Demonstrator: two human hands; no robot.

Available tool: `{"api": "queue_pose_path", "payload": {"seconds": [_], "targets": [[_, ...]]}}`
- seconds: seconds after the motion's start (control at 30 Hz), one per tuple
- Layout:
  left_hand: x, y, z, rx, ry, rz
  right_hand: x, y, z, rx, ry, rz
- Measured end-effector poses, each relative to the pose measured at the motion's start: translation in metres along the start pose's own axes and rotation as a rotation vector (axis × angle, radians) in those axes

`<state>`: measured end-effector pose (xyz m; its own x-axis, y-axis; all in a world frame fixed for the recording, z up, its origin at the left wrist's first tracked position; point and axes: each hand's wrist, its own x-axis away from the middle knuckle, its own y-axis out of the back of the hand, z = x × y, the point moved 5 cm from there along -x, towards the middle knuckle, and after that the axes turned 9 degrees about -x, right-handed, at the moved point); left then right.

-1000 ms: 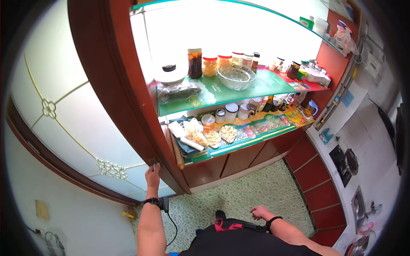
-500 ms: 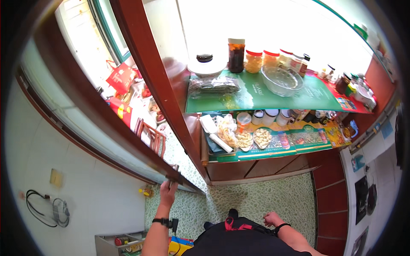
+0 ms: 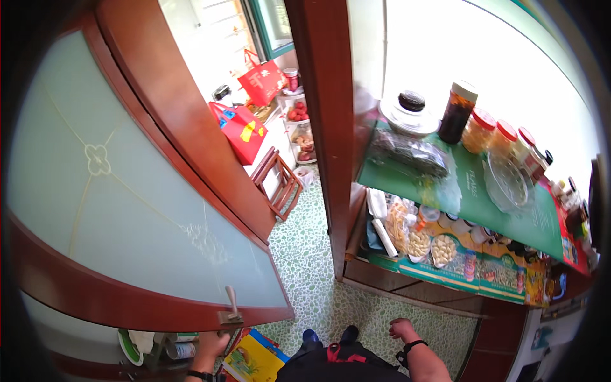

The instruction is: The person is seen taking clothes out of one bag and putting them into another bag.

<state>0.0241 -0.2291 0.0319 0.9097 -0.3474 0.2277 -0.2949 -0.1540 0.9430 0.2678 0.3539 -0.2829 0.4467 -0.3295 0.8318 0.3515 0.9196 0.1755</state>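
A door with a red-brown frame and frosted glass panel (image 3: 127,172) stands swung open on my left. Its metal lever handle (image 3: 233,305) shows on the glass side near the door's edge. My left hand (image 3: 213,346) is closed at the opposite side of that edge, around the handle there, which its fingers mostly hide. A dark band circles the wrist. My right hand (image 3: 401,328) hangs to the right of my body with fingers curled in and nothing in them. It touches nothing, and it too has a dark wristband.
A doorway post (image 3: 321,95) stands ahead. Beyond it are red bags (image 3: 242,132) and a folded wooden stool (image 3: 278,183). On the right, shelves hold jars (image 3: 457,114), a clear bowl (image 3: 508,184) and plates of pale food (image 3: 443,250). A yellow box (image 3: 251,358) sits beside my left foot.
My left hand has drawn the door back toward me, so its frosted face shows and the doorway is wider. My view has turned left. My right hand stays curled by my side.
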Motion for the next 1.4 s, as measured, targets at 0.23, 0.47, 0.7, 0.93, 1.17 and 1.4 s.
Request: {"api": "queue_pose_path", "payload": {"seconds": [0.23, 0.47, 0.7, 0.93, 1.17, 1.4], "targets": [[0.061, -0.048, 0.097, 0.393, 0.644, -0.797, -0.079, -0.035, -0.010, 0.617, -0.051, 0.211], [0.063, -0.030, 0.185, 0.608, 0.731, -0.801, -0.077, -0.099, 0.026, 0.740, -0.275, 0.357], [0.066, -0.064, 0.274, 0.705, 0.718, -0.897, -0.071, -0.150, 0.094, 0.699, -0.202, 0.277], [0.074, -0.024, 0.262, 0.305, 0.934, -0.567, -0.118, -0.283, 0.218, 0.660, 0.003, 0.273], [0.090, -0.057, 0.295, -0.491, 0.438, -0.514, -0.123, -0.406, 0.363, 0.770, 0.384, 0.353], [0.059, -0.012, 0.283, -0.124, 0.736, -0.273, -0.172, -0.407, 0.394, 0.970, 0.486, 0.326]]}}
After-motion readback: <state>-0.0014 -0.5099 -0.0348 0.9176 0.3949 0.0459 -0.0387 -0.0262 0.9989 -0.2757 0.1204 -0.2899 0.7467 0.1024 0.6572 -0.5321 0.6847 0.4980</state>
